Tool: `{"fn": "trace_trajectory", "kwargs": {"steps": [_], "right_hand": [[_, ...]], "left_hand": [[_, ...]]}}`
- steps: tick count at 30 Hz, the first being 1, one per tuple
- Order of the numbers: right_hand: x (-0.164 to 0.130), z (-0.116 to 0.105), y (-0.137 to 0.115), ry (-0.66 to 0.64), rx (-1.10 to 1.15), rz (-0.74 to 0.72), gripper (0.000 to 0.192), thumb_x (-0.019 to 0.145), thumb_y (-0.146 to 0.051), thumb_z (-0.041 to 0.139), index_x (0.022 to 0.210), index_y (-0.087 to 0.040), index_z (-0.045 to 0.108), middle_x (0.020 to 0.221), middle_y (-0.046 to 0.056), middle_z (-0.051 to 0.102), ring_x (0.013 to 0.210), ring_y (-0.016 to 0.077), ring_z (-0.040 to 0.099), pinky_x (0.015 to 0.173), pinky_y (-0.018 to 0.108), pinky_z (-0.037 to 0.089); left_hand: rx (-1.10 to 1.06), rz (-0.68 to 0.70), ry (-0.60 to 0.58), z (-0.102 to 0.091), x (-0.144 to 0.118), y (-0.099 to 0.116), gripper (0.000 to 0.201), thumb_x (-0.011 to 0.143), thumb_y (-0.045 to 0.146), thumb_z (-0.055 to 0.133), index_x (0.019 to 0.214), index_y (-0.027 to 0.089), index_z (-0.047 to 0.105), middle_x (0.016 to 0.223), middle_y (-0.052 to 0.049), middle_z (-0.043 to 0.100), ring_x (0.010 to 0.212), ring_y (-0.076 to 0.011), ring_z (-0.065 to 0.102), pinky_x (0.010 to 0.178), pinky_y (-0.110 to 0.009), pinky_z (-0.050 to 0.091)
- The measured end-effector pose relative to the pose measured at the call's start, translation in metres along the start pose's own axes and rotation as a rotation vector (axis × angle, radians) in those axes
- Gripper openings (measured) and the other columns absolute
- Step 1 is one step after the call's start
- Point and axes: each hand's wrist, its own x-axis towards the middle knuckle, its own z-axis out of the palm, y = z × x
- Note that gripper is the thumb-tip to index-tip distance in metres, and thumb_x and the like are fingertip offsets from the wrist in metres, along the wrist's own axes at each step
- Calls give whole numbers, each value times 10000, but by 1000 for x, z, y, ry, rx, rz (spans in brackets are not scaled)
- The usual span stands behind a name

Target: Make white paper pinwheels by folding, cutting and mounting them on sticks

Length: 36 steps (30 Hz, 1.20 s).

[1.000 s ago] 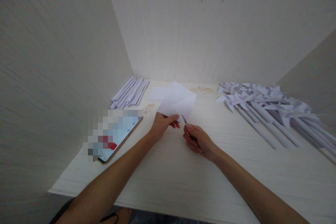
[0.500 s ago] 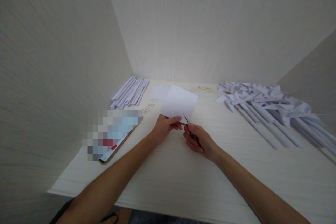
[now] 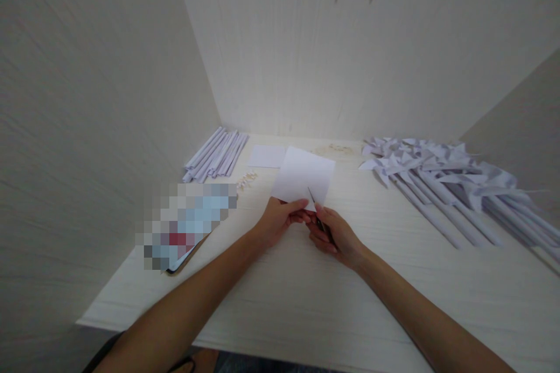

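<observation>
My left hand (image 3: 282, 218) pinches the near edge of a white square sheet of paper (image 3: 304, 175), thumb on top and fingers underneath. The sheet is tilted up over the table. My right hand (image 3: 335, 236) is closed around the dark handles of a pair of scissors (image 3: 322, 226). One thin pointed blade lies over the paper's near edge, close to my left fingertips; the other blade is hidden. Behind the held sheet, another white paper (image 3: 265, 156) lies flat on the table.
Rolled paper sticks (image 3: 216, 154) lie at the back left, with small pale pieces (image 3: 247, 179) beside them. A phone (image 3: 192, 230), partly blurred, rests at the left. Paper pinwheels on sticks (image 3: 437, 169) are piled at the right. Walls enclose the white table (image 3: 271, 303).
The held sheet has shifted slightly right and toward me, together with my left hand. The scissor blade sits a little farther right, and my hands are closer together.
</observation>
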Motion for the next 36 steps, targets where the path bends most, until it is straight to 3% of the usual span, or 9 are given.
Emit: {"fn": "trace_trajectory", "kwargs": {"steps": [5,10,36], "right_hand": [[0,1,-1,-8,5,-5,374,701,-517,536,618,-160,463,333,-115,299,229,6,169,236,145,86],[0,0,-1,-4,13,-6,373,690,-500,556,580,-161,447,337,-114,296,233,2,172,239,142,88],[-1,2,-3,27,2,3,353,688,-489,555,600,-165,449,322,-118,290,219,4,164,236,149,61]], "left_hand": [[182,99,45,-1,1,-3,216,569,260,658,438,112,571,408,3,552,359,-60,458,403,-203,338],[311,167,8,-4,1,-2,282,604,289,621,391,142,510,361,34,477,332,-53,400,386,-213,290],[373,131,31,-3,-1,-1,297,603,329,611,389,153,502,382,24,478,366,-65,398,417,-227,297]]}}
